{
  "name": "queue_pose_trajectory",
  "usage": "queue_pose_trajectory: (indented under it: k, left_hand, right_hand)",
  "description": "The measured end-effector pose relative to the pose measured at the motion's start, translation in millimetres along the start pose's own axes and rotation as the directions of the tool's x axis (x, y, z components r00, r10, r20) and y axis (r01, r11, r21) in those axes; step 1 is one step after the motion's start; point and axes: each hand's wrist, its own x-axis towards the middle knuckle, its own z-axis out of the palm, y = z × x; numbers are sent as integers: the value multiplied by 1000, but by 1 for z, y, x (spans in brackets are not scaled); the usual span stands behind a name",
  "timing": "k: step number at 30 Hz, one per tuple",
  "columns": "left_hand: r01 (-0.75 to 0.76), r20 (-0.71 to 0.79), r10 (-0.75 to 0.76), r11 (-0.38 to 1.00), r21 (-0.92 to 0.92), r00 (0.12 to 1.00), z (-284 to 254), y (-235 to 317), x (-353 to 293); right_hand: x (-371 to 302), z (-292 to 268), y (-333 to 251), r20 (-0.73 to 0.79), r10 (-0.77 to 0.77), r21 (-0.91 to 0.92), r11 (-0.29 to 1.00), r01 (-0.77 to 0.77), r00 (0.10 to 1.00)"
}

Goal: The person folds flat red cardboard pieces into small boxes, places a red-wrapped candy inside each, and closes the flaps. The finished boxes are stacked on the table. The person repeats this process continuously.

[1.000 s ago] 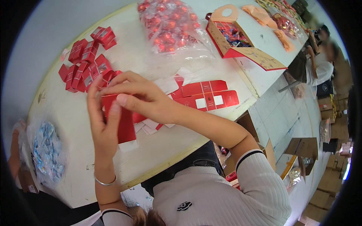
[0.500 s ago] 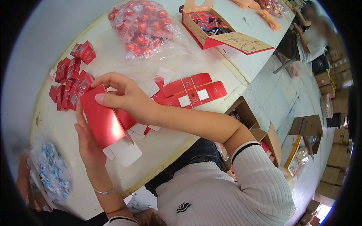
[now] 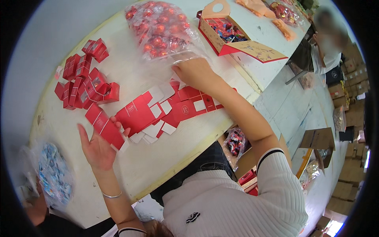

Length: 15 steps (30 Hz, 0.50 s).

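My left hand (image 3: 99,152) is palm up with its thumb apart, its fingers behind a narrow red carton (image 3: 105,125) that shows white flaps at its lower end. My right hand (image 3: 196,73) is at the mouth of a clear plastic bag (image 3: 189,54) filled with red foil-wrapped balls (image 3: 159,29); its fingertips are hidden. Between the hands lie overlapping flat red carton blanks (image 3: 136,113) with white flaps and cut-out windows. Folded red boxes (image 3: 94,81) form a cluster beyond my left hand.
An open cream-and-red gift box (image 3: 227,29) with wrapped sweets stands at the far right of the white table (image 3: 158,166). At lower left is a bag of blue packets (image 3: 55,175) beside another person's arm. Cardboard cartons (image 3: 319,142) stand on the floor; another person (image 3: 329,45) sits farther off.
The red carton, held by both hands before, is now squared up in my left hand alone. My right hand has moved away to the bag. Another red box now sits at the cluster's near edge.
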Motion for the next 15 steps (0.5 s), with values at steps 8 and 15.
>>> queue_pose_trajectory:
  k: [8, 15]
  left_hand:
    - [-74, 67, 80, 994, -84, 995, -36, -3, -8]
    - [-213, -204, 204, 977, -27, 958, 17, -13, -5]
  right_hand:
    - [71, 47, -24, 9, 56, -119, 991, -54, 998]
    - [49, 41, -2, -55, -127, -52, 991, 125, 990]
